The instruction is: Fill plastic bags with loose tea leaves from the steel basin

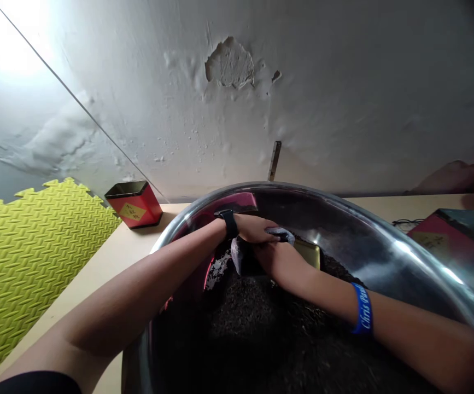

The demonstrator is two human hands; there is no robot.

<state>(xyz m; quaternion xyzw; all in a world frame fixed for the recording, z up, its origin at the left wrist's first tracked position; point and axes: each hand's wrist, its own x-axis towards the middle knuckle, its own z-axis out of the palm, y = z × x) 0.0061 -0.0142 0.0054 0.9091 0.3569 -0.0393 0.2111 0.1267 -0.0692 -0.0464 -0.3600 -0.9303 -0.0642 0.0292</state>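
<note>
A large steel basin (388,232) holds a heap of dark loose tea leaves (261,323). Both my arms reach into it. My left hand (255,227), with a black watch on its wrist, is closed over the top of a silvery foil bag (240,257). My right hand (280,260), with a blue wristband on its forearm, grips the same bag from the right, next to a small gold tin (308,253) that stands in the leaves. The bag's opening is hidden by my hands.
A red open tin (134,203) stands on the beige tabletop (105,262) at the left. A yellow foam mat (27,246) lies beyond the table edge. Another red box (437,230) sits at the right behind the basin. A peeling white wall rises behind.
</note>
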